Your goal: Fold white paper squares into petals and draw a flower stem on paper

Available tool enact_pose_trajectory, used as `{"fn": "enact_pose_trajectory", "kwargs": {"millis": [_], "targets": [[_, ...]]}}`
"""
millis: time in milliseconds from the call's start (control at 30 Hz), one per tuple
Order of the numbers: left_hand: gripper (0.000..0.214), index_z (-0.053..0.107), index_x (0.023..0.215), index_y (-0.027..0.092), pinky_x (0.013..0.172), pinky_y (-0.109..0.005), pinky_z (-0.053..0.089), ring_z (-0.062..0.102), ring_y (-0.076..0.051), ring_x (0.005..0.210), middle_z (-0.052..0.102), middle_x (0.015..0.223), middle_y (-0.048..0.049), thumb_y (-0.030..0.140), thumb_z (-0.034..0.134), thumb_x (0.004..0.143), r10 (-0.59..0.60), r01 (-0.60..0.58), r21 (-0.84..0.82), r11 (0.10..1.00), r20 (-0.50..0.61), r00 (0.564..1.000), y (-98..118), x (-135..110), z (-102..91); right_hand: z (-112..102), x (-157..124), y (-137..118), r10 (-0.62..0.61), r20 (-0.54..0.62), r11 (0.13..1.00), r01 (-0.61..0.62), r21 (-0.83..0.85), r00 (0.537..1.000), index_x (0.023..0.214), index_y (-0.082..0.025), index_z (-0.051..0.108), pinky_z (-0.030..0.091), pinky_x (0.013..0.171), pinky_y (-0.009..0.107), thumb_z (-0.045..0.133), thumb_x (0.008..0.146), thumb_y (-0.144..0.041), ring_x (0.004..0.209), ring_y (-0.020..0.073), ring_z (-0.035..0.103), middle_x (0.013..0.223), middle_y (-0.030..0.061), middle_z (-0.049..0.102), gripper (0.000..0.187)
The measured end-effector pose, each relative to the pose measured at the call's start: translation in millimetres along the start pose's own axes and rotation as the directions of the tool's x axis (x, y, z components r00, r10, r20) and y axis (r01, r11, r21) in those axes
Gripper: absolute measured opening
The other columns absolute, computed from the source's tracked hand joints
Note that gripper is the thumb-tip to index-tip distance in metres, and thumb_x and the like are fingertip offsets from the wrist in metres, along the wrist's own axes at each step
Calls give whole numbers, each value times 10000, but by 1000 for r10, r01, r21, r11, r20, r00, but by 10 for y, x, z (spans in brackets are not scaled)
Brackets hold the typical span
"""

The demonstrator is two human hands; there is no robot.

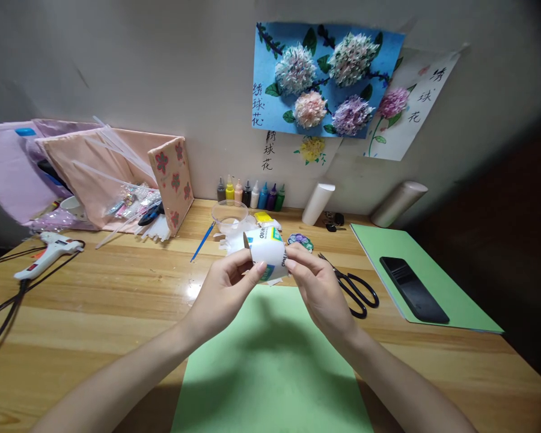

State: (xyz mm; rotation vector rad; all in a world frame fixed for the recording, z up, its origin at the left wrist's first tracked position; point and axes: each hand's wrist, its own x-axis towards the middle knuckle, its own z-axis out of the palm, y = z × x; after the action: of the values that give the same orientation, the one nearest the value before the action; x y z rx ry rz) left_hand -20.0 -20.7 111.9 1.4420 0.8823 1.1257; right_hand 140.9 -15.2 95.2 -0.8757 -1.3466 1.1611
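Observation:
Above the far end of a green sheet (pixel 270 373), both hands are on a white tape roll (pixel 267 243) with printed lettering and green and yellow patches. My left hand (pixel 220 291) grips it from the left, thumb on its front and fingers behind. On the other side, my right hand (pixel 322 288) pinches the roll's right edge between thumb and fingertips. What exactly the right fingertips hold at that edge is too small to tell. Black-handled scissors (pixel 356 294) lie just right of my right hand, their blades partly hidden by it.
A glue gun (pixel 54 249) with black cable lies left. Small paint bottles (pixel 255 196), a clear bowl (pixel 229 211) and a blue brush (pixel 202 242) are behind. A phone (pixel 412 288) rests on green card (pixel 460 313) at right. A pink box (pixel 169 180) stands back left.

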Motion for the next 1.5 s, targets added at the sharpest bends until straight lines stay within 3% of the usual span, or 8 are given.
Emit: {"fn": "enact_pose_trajectory", "kwargs": {"millis": [333, 567, 800, 1267, 1500], "targets": [[309, 663, 1085, 155, 838, -307, 510, 627, -205, 927, 686, 1028, -83, 326, 592, 838, 0, 0, -30, 1000, -1, 1000, 26, -3, 19, 13, -17, -52, -15, -25, 1000, 15, -22, 1000, 798, -224, 711, 449, 678, 273, 562, 847, -331, 745, 150, 441, 774, 22, 445, 190], [277, 673, 1068, 158, 812, -264, 507, 627, -175, 892, 693, 1006, -64, 294, 596, 840, 2, -3, -69, 998, -19, 1000, 64, 0, 3, 1, -7, -87, -31, 91, 999, 29, 24, 995, 889, -239, 701, 442, 732, 268, 529, 868, -296, 840, 156, 459, 859, 31, 468, 182], [260, 673, 1068, 163, 815, -245, 507, 636, -157, 875, 699, 1003, -58, 272, 596, 844, -3, 1, -121, 993, -15, 1000, 33, -9, 37, 3, -25, -62, -60, 31, 997, 62, -48, 998, 687, -193, 625, 378, 681, 268, 507, 878, -278, 753, 149, 403, 772, 20, 413, 241], [265, 666, 1092, 179, 811, -214, 501, 630, -154, 939, 692, 1034, -51, 252, 596, 847, 32, -34, -101, 994, -24, 999, -59, -45, 92, 45, -63, 4, -34, -77, 998, 37, 45, 996, 603, -182, 558, 304, 659, 268, 530, 880, -264, 729, 133, 368, 739, -1, 391, 290], [278, 668, 1079, 152, 799, -228, 509, 636, -145, 872, 698, 1002, -65, 277, 609, 837, -34, 26, -172, 985, -41, 999, -30, -6, 67, 19, -36, -40, -46, 25, 998, 45, 38, 999, 797, -219, 672, 320, 685, 266, 527, 879, -242, 777, 136, 404, 796, 4, 447, 168]]}}
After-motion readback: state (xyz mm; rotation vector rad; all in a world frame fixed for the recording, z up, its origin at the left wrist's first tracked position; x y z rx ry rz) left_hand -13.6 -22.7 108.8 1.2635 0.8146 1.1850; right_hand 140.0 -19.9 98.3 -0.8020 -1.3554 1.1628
